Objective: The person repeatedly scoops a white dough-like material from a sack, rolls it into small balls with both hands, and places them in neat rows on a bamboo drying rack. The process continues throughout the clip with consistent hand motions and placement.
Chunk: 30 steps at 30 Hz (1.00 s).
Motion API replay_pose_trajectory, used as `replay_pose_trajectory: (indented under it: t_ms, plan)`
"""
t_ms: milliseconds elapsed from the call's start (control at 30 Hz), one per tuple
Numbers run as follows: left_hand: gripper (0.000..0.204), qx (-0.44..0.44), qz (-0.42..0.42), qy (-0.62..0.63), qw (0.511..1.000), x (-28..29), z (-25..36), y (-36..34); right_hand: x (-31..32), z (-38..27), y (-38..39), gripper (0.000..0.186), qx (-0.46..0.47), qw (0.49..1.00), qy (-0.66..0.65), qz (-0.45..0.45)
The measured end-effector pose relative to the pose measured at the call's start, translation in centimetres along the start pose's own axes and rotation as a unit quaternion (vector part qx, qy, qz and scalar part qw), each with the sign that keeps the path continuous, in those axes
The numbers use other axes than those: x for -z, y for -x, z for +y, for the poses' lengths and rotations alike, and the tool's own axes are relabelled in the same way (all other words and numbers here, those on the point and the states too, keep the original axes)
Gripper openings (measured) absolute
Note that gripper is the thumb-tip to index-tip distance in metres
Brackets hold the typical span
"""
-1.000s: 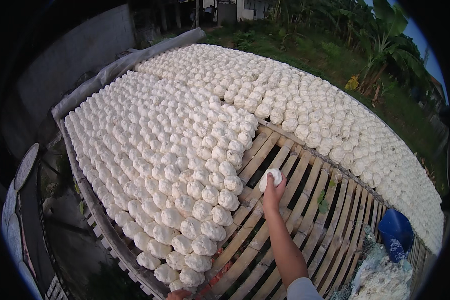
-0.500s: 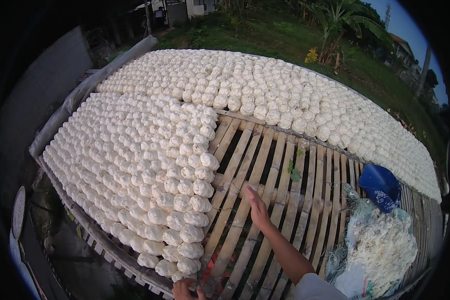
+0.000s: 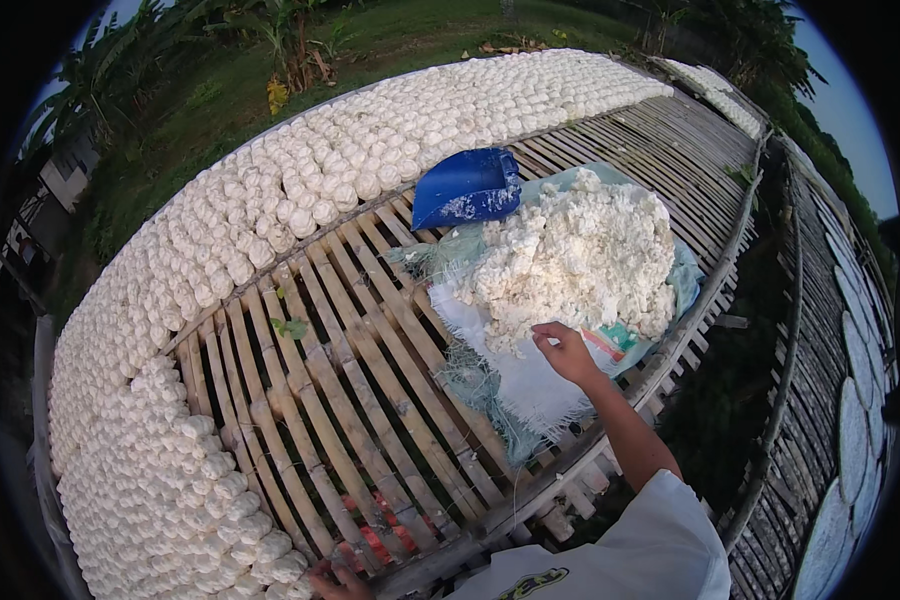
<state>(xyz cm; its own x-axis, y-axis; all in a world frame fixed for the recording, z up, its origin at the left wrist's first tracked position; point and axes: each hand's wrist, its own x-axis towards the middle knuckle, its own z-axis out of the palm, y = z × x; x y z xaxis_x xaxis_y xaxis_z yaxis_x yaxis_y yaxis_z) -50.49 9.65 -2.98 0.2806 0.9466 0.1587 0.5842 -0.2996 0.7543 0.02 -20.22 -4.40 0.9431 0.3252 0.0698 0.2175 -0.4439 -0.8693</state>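
Note:
My right hand (image 3: 562, 352) is at the near edge of a heaped crumbly white mass (image 3: 580, 260), fingers loosely bent and apart, nothing visible in them. Under the mass is a white and green woven sack (image 3: 530, 385) with frayed edges. A blue plastic scoop (image 3: 467, 188) dusted with white lies beside the heap. At the bottom edge of the head view, my left hand (image 3: 340, 582) is partly cut off, its fingers apart, close to the last white lumps (image 3: 260, 550) and the platform's near edge. It holds nothing that shows.
The bamboo slat platform (image 3: 370, 370) has gaps between its slats. Rows of rounded white lumps (image 3: 320, 160) cover its far and left sides. A small green leaf sprig (image 3: 290, 328) lies on the slats. Another slatted rack (image 3: 780, 480) stands at right, beyond a gap.
My view has swung to the right. My right hand has gone from above the bare slats to the edge of the white heap. My left hand stays by the near edge.

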Motion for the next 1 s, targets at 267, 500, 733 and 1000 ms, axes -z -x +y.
replay_pose_trajectory:
  t_ms: [267,500,733,1000]
  plan:
    - [0.029,-0.117,-0.315,-0.034,0.941,-6.0,12.5,7.1,8.1,9.2,-18.1,0.056,0.022,0.955,0.24,0.171]
    - [0.035,-0.124,-0.318,-0.101,0.935,-7.8,13.5,6.6,4.5,10.5,-20.1,0.07,-0.028,0.91,0.403,0.094]
    - [0.034,-0.065,-0.319,-0.119,0.938,-7.9,13.9,7.6,5.2,9.4,-20.3,0.066,0.055,0.922,0.343,0.173]
    - [0.032,-0.094,-0.331,-0.062,0.937,-7.8,12.5,7.0,7.6,7.9,-21.5,0.064,0.046,0.95,0.308,-0.008]
